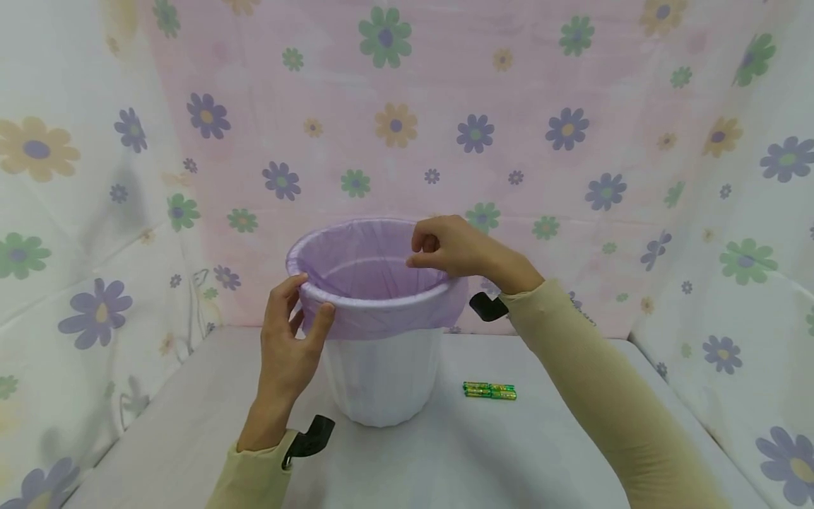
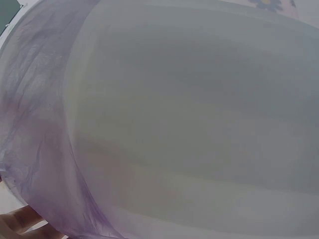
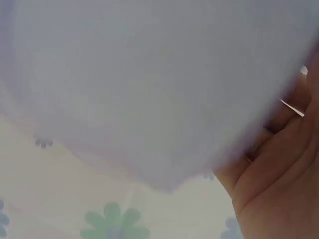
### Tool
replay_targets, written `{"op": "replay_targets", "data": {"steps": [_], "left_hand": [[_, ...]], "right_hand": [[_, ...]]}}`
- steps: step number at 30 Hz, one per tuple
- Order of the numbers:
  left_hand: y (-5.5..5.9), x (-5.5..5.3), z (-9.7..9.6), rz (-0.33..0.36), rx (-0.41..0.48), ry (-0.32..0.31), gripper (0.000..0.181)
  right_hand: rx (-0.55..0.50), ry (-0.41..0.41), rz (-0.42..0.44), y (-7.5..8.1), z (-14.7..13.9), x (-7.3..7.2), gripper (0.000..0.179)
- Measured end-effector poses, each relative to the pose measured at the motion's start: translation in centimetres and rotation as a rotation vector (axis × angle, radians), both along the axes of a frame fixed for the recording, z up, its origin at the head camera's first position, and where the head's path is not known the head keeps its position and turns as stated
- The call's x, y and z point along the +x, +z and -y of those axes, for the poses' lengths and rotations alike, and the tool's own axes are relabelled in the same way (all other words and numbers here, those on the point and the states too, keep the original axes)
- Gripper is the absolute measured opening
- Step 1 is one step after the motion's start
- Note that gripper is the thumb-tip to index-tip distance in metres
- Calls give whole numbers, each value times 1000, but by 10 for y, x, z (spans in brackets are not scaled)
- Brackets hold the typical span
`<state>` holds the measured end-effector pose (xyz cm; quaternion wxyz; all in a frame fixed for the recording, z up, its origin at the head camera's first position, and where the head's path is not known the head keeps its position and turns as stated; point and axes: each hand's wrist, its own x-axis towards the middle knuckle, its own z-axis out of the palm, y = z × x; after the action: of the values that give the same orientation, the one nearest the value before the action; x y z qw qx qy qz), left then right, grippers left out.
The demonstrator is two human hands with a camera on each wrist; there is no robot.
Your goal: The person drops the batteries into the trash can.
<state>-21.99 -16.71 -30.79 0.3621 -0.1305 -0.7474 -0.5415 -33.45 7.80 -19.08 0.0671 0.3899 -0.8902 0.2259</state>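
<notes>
Purple liner (image 1: 381,322) is covering the rim and inner wall of a white bin (image 1: 381,382), which is standing on the tabletop (image 1: 407,474); its outer part is hanging as a skirt below the rim. The step in hand seems to be seating that folded edge. The left grip (image 1: 289,346) is grasping the liner at the near left rim, thumb outside. The right grip (image 1: 458,247) is bending its fingers over the right rim; whether it is pinching any film, I cannot tell. Doing this well would mean the left grip anchoring its side while the right is drawing slack evenly around, gently, since thin film could be tearing under a hard tug.

Only the head view is showing the liner's inside and some green items (image 1: 490,391) lying right of the bin. The left wrist view is giving the skirt's creases up close against the wall. The right wrist view, though blurred, is revealing the palm.
</notes>
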Motion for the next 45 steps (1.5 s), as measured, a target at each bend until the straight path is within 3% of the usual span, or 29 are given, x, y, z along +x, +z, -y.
{"op": "replay_targets", "data": {"steps": [4,11,16,27,39,45], "left_hand": [[9,9,-4,2,7,-12,51],[-7,-9,5,-6,7,-4,54],[-11,-12,7,-19,1,-4,52],[-12,-11,6,-20,-7,-5,51],[-10,-12,6,-23,-6,-1,52],[-11,-12,6,-8,2,-4,54]], "right_hand": [[-57,4,-30,1,-20,10,15],[-78,5,-122,-3,-52,26,15],[-78,9,-129,-16,-72,33,13],[-98,20,-140,-74,-104,42,13],[-13,-92,25,-141,-122,43,15],[31,-142,55,-176,-128,42,15]]}}
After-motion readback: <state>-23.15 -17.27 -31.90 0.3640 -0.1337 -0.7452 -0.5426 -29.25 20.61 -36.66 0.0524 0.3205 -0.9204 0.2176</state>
